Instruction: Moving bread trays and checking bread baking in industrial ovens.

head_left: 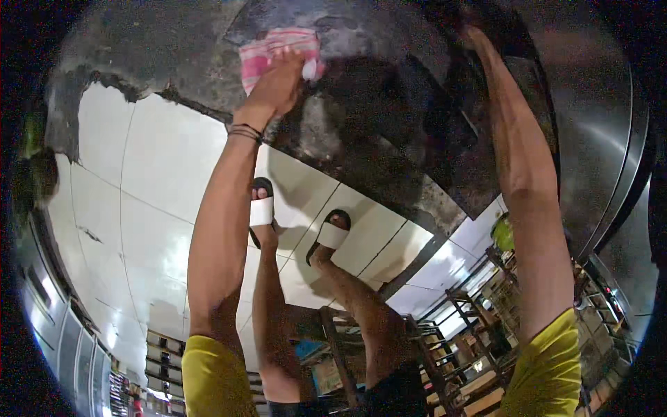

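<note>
My left hand (279,83) is on a pink-and-white striped cloth (257,64), with its fingers bent over the bunched fabric. The cloth rests against a dark, sooty, worn surface (187,48). Two thin dark bands circle my left wrist. Far to the right, my right arm reaches up to a shadowed part of the same blackened area. Only the dim edge of my right hand (474,33) shows there, and its fingers are lost in the dark.
Below the broken edge of the dark surface are pale tiles (167,153), where my feet stand in black slides with white straps (333,235). A metal panel (590,125) curves along the right. Wooden racks (479,326) and a green round thing (503,235) lie lower right.
</note>
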